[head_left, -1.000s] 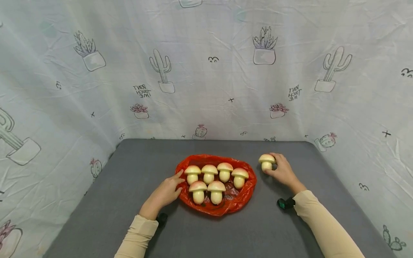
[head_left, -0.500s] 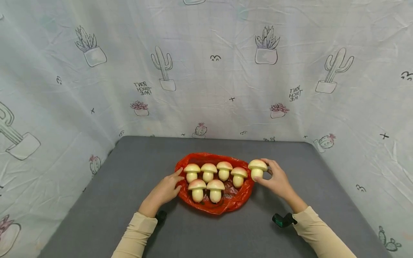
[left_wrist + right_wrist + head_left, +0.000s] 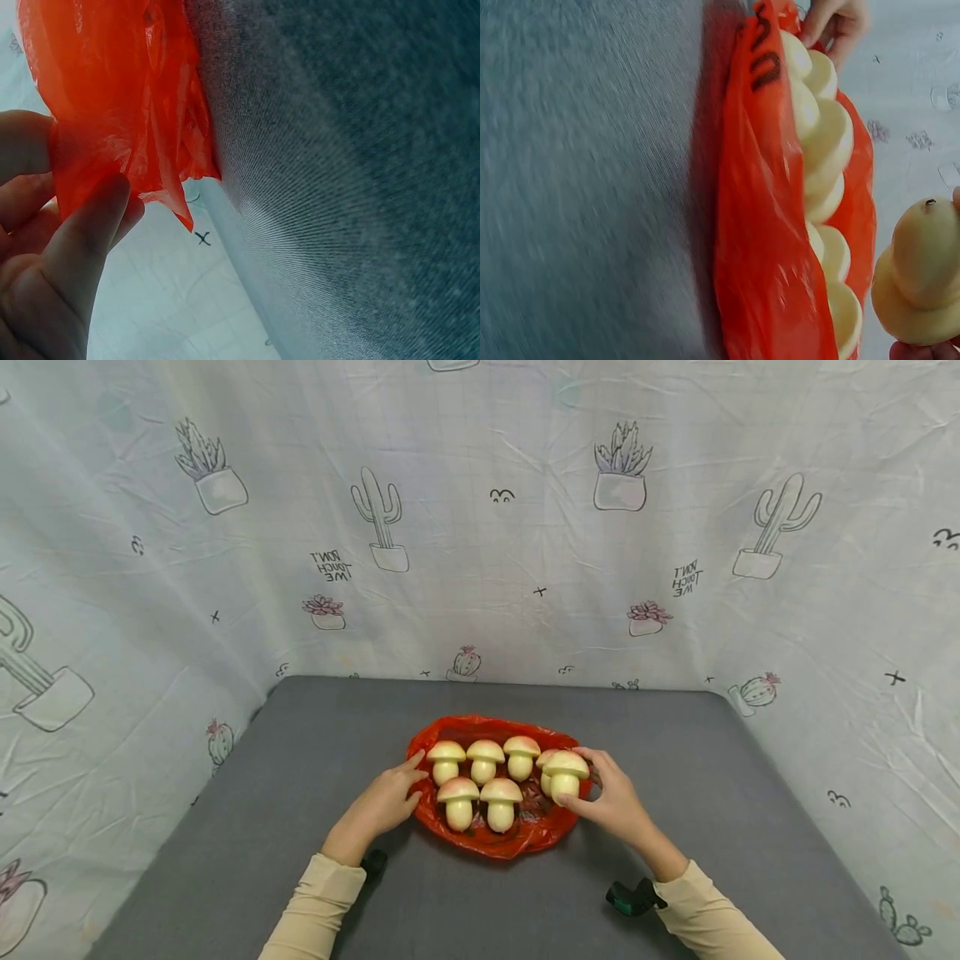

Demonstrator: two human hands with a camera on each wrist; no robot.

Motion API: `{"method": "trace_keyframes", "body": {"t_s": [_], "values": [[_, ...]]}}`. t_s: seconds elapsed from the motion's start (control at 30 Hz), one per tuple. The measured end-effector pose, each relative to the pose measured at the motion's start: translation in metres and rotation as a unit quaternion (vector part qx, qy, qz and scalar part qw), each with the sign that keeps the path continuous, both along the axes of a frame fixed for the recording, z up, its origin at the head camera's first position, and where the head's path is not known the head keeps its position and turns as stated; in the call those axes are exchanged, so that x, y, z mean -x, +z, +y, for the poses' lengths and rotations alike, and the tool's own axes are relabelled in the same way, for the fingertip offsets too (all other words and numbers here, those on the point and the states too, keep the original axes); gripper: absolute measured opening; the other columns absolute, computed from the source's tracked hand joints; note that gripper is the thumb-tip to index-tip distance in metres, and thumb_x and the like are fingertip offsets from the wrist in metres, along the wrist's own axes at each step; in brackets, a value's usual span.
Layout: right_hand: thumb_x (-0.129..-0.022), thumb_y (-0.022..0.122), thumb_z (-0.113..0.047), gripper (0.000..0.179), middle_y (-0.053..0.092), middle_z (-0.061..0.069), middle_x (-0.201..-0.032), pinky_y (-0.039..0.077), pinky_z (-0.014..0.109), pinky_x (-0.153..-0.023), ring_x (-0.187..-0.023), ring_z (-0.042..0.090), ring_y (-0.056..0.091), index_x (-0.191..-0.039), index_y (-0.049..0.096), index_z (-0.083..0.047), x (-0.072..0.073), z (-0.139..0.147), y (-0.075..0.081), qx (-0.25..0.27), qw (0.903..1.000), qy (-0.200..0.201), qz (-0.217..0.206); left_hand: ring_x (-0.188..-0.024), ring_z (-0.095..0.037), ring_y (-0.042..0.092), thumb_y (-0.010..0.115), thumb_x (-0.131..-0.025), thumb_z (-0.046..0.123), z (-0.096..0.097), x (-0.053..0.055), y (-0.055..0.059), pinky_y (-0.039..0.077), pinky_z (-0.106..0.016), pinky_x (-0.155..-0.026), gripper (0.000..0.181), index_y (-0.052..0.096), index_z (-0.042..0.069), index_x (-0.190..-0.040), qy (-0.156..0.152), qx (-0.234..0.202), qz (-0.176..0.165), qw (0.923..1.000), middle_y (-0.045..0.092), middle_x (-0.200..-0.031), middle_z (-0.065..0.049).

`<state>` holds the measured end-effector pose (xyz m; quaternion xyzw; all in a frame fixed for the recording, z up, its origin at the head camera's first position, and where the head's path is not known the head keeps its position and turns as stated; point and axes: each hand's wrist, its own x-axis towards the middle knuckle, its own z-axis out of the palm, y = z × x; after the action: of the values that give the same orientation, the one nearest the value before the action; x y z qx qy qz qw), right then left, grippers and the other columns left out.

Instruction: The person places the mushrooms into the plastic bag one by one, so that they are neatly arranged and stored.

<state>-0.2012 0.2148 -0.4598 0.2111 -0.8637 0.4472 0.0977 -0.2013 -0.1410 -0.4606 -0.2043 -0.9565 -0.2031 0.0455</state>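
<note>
A red plastic bag (image 3: 536,842), its mouth spread wide, stands on the grey table with several cream toy mushrooms (image 3: 459,814) upright inside. At the bag's left side my left hand (image 3: 382,802) pinches the rim; the left wrist view has the thumb in front of the thin red plastic (image 3: 112,82) and fingers behind. My right hand (image 3: 615,803) grips another mushroom (image 3: 566,768) between thumb and fingers, over the bag's right end. It overlaps a mushroom behind it in the head view. In the right wrist view the held mushroom (image 3: 922,259) shows stem end up, apart from the others.
The grey table (image 3: 315,727) runs back to a pale curtain (image 3: 480,568) printed with cacti, which also hangs at both sides. A black wrist camera (image 3: 633,897) sits below the right wrist, close over the table.
My right hand has carried its mushroom from the table right of the bag leftward to above the bag's right end. My left hand stays at the bag's left rim.
</note>
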Motion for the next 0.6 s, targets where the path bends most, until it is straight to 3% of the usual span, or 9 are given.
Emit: {"method": "trace_keyframes", "body": {"t_s": [0.23,0.6], "values": [[-0.075,0.080,-0.029,0.070,0.054,0.006,-0.121,0.052,0.038,-0.087,-0.106,0.020,0.057,-0.134,0.048,-0.007,-0.003,-0.010,-0.014,-0.017,0.9998,0.012,0.006,-0.116,-0.036,0.057,0.066,-0.085,0.002,0.000,-0.001,0.000,0.048,-0.045,-0.094,0.031,0.065,-0.007,-0.114,0.000,-0.003,-0.001,1.0000,0.044,-0.142,-0.024],[-0.072,0.082,-0.035,0.071,0.056,0.007,-0.123,0.048,0.046,-0.087,-0.109,0.022,0.056,-0.130,0.052,-0.006,-0.006,-0.021,-0.025,-0.049,0.9984,0.009,0.029,-0.117,-0.036,0.056,0.066,-0.085,0.002,0.000,0.000,0.000,0.048,-0.045,-0.095,0.031,0.066,-0.007,-0.114,0.002,-0.003,0.000,1.0000,0.044,-0.142,-0.023]]}}
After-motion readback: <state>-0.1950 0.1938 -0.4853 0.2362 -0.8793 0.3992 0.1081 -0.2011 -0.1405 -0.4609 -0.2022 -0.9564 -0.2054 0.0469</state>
